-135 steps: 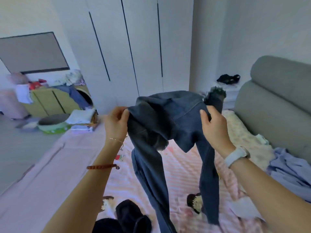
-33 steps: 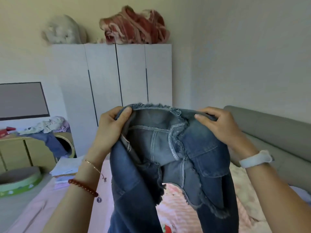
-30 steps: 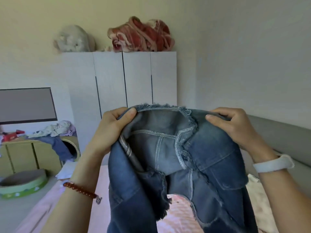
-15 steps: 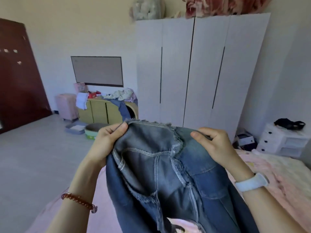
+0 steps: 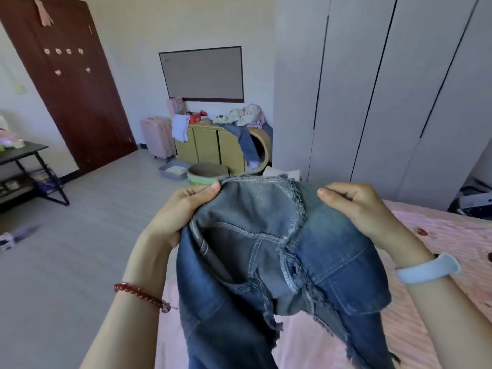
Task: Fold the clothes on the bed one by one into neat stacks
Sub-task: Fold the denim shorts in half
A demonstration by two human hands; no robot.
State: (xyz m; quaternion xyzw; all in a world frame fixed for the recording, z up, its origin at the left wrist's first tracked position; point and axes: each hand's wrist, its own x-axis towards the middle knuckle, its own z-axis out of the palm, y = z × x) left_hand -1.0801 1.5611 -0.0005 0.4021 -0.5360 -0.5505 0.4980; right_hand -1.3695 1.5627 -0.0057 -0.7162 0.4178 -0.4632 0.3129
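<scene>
Bedding in pink stripes, the bed (image 5: 439, 262), lies below us on the right. Above it we hold the jeans (image 5: 279, 267) up by the frayed waistband, legs hanging down. Our left hand (image 5: 183, 211) pinches the left edge; our right hand (image 5: 356, 209) curls round the right.

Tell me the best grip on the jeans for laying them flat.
Grip the frayed waistband at its two ends, from above, as the left hand and right hand do now. The jeans hang from that edge, so the legs drop straight.
</scene>
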